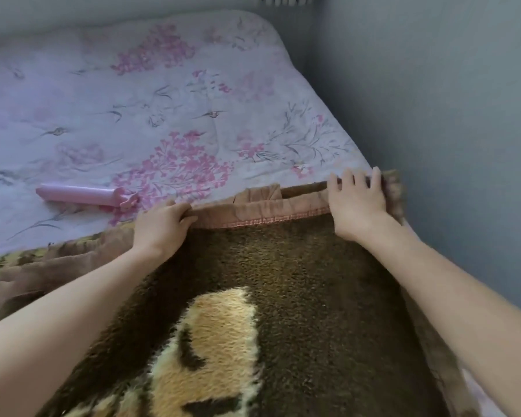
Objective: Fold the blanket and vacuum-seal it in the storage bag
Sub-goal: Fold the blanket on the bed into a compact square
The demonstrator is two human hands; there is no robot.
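Here we see the blanket (298, 296), a thick brown fleece with a tan and dark patch near the bottom of the view, spread over the near part of the bed (133, 100), with its far hem running from the middle of the view toward the wall (433, 100) on the right. The hem is a pinkish-brown binding with a stitched edge, and more than one layer of it shows at that edge. The left hand (160, 227) grips the hem at its left end: the fingers are curled round the binding and the thumb lies on top. The right hand (357, 203) rests on the hem near the blanket's far right corner, with fingers straight and spread, pressing the fabric flat; it holds nothing. Both forearms reach forward across the fleece. More of the blanket lies bunched to the left of the left arm. The bed carries a pale cover printed with pink flowers. On that cover, left of the left hand and apart from the blanket, lies a pink cylindrical pump (85, 196) on its side. The right edge of the blanket lies close along the wall.
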